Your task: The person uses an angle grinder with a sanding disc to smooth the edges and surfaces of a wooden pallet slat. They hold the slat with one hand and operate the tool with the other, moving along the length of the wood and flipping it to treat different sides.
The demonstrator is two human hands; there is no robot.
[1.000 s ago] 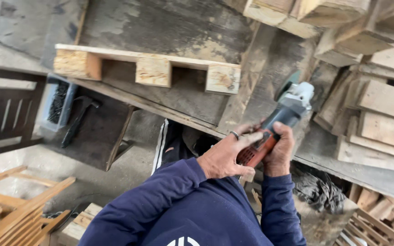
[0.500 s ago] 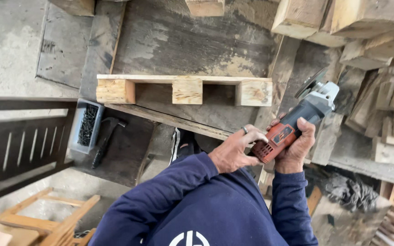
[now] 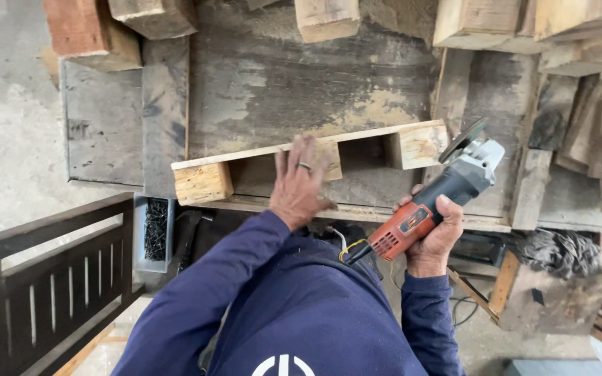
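The wooden frame (image 3: 308, 163) with three blocks lies on the table (image 3: 266, 83), near its front edge. The left hand (image 3: 299, 182), off the angle grinder (image 3: 440, 202) now, is spread flat on the frame; the grinder is gripped by the right hand (image 3: 437, 237) alone, disc raised just right of the frame. Stacked timber (image 3: 593, 104) crowds the right; bare table stays open far of the frame.

Left hand (image 3: 299, 182) reaches forward, fingers spread and palm down flat on the wooden frame (image 3: 245, 167), while right hand (image 3: 435, 235), right of that frame, stays back, fist wrapped closed with wrist bent.
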